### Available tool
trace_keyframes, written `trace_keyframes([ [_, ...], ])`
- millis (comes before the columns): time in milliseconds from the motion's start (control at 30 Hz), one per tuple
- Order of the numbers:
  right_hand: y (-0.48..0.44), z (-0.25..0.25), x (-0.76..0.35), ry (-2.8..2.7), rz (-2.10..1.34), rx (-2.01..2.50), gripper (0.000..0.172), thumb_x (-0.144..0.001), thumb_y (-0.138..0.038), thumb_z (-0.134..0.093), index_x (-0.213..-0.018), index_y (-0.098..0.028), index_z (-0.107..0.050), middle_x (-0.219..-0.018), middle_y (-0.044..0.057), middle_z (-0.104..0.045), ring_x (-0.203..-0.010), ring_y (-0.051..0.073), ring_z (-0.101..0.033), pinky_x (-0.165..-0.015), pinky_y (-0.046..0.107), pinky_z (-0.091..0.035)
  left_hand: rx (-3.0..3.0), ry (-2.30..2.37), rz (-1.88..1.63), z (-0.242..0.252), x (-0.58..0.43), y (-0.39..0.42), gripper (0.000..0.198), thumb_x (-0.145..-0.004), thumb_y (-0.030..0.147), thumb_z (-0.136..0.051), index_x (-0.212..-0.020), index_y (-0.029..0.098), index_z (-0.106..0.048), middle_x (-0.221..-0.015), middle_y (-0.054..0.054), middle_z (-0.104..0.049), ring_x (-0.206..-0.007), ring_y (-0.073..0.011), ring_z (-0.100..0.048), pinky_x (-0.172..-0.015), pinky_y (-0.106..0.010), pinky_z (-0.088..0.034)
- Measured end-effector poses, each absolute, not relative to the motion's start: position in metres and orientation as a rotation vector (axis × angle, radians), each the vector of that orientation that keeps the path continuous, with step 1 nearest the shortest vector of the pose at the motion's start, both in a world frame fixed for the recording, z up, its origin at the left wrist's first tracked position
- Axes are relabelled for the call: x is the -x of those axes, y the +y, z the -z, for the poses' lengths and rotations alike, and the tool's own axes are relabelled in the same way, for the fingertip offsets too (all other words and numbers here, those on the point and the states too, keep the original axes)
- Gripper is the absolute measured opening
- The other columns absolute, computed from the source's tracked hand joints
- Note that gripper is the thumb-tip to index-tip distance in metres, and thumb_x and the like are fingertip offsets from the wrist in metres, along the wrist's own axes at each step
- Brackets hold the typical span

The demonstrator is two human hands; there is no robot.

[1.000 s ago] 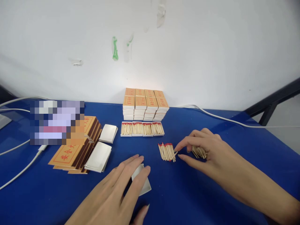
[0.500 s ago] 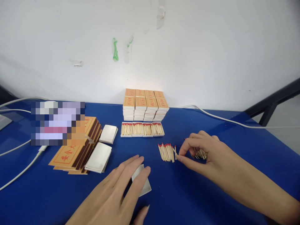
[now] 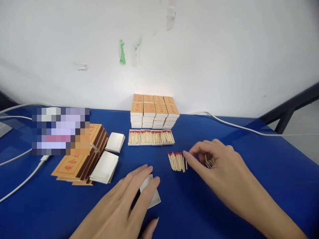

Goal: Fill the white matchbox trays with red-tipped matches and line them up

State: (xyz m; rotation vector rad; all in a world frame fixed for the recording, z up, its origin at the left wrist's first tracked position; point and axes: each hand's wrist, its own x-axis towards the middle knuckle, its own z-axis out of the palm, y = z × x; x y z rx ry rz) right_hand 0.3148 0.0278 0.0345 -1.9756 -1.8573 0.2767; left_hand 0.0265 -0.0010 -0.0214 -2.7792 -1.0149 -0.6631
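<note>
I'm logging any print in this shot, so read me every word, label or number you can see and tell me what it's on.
Sleeves: large red characters on orange, too blurred to read.
Stacked matchboxes: red print on the orange tops, too small to read.
Pixelated patch: nothing readable.
Trays, matches, wall: no text.

Table (image 3: 224,205) w/ plain deep blue cloth. Loose matches (image 3: 177,161): pale wood sticks, red heads. Empty tray (image 3: 151,196) under left hand (image 3: 124,207) is white. Filled trays (image 3: 151,137): white card, tan sticks, red tips. Stacked matchboxes (image 3: 154,111): orange-tan tops w/ red print, white sides. Flat sleeves (image 3: 79,159): same orange-tan, red characters, dark brown edges. Blank trays (image 3: 106,162) white. Cables (image 3: 239,126) white. Wall (image 3: 224,49) off-white w/ green smear.
</note>
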Motion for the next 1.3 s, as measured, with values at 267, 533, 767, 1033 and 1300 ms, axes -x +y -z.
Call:
trace_keyframes([
  [267, 0.029, -0.032, -0.324, -1.929, -0.295, 2.062, 0.046, -0.105, -0.057, -0.046, -0.08, -0.029, -0.073, -0.081, 0.006, -0.074, -0.088, 0.031, -0.061, -0.085, 0.05, -0.039, 2.767, -1.006, 0.642, 0.022, -0.029, 0.001, 0.048, -0.113, 0.03, -0.052, -0.157, 0.015, -0.061, -0.161, -0.017, -0.071, -0.142, -0.0321, -0.077, -0.107, -0.043, -0.071],
  [533, 0.029, -0.036, -0.327, -1.904, -0.324, 2.0, 0.043, -0.106, -0.057, -0.049, -0.082, -0.03, -0.074, -0.078, 0.005, -0.074, -0.087, 0.032, -0.061, -0.085, 0.05, -0.038, 2.777, -1.008, 0.603, 0.02, -0.027, 0.001, 0.049, -0.113, 0.031, -0.053, -0.159, 0.015, -0.06, -0.164, -0.018, -0.069, -0.145, -0.0315, -0.074, -0.11, -0.041, -0.07],
  [767, 0.028, -0.024, -0.352, -1.964, 0.243, 2.08, 0.043, -0.108, -0.059, -0.054, -0.088, -0.031, -0.079, -0.082, 0.01, -0.077, -0.087, 0.037, -0.058, -0.078, 0.048, -0.029, 2.782, -1.009, 0.574, 0.017, -0.026, -0.001, 0.05, -0.114, 0.033, -0.054, -0.16, 0.016, -0.059, -0.166, -0.016, -0.068, -0.147, -0.0305, -0.073, -0.112, -0.04, -0.068],
  [1033, 0.021, -0.018, -0.353, -2.076, 0.33, 2.07, 0.042, -0.11, -0.049, -0.051, -0.08, -0.029, -0.073, -0.077, 0.01, -0.076, -0.084, 0.037, -0.061, -0.077, 0.048, -0.029, 2.767, -0.97, 0.624, 0.016, -0.03, 0.003, 0.046, -0.114, 0.031, -0.05, -0.155, 0.013, -0.061, -0.158, -0.019, -0.073, -0.138, -0.0316, -0.079, -0.104, -0.042, -0.072],
  [1300, 0.028, -0.03, -0.344, -1.908, -0.158, 2.101, 0.034, -0.099, -0.055, -0.064, -0.077, -0.031, -0.074, -0.068, 0.004, -0.069, -0.078, 0.031, -0.063, -0.072, 0.046, -0.039, 2.752, -0.975, 0.614, 0.017, -0.028, 0.001, 0.048, -0.114, 0.031, -0.051, -0.157, 0.013, -0.06, -0.16, -0.019, -0.072, -0.142, -0.0319, -0.077, -0.107, -0.042, -0.071],
])
